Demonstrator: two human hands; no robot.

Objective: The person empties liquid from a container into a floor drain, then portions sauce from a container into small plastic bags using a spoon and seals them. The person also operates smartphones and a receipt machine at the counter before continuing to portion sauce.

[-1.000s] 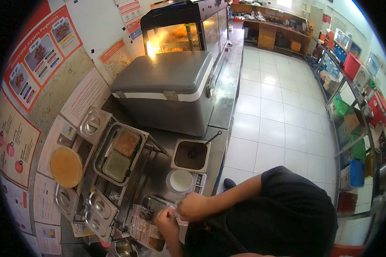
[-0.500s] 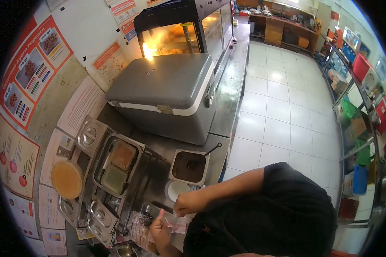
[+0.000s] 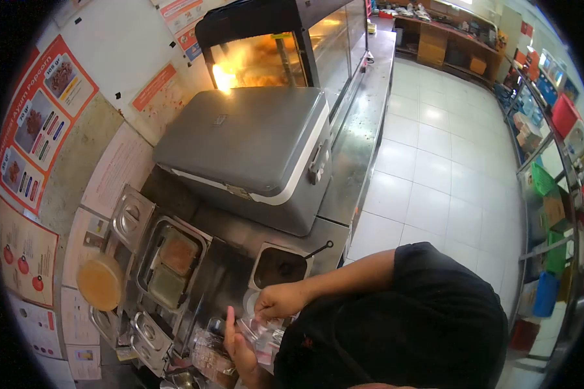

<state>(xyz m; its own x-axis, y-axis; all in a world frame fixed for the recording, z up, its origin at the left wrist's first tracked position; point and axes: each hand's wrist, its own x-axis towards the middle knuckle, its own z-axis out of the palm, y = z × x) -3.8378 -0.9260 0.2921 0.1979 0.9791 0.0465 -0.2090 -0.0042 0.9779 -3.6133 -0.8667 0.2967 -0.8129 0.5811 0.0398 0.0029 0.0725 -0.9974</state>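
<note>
My right hand (image 3: 280, 301) is closed in a pinch on a piece of clear plastic that looks like a bag (image 3: 253, 329). Close by on the left, my left hand (image 3: 241, 347) is open, its fingers stretched upward beside the plastic; whether it touches it I cannot tell. A stack of clear plastic-wrapped packs (image 3: 211, 350) lies left of my left hand. Partly hidden behind my right hand is a white bowl (image 3: 248, 299). Above it stands a square metal pan (image 3: 280, 262) of dark contents, with a black-handled ladle (image 3: 318, 251) in it.
A large grey cooler box (image 3: 240, 149) fills the counter beyond, with a lit display warmer (image 3: 259, 58) behind it. Along the wall side are a metal tray with two filled compartments (image 3: 172, 259), lidded metal pans (image 3: 150, 330) and a round orange-topped tub (image 3: 100, 282). Shelves (image 3: 545, 214) line the right.
My view has shifted slightly. My right hand has moved up and left over the white bowl, lifting the plastic between my hands. The left hand's fingers now point more upright.
</note>
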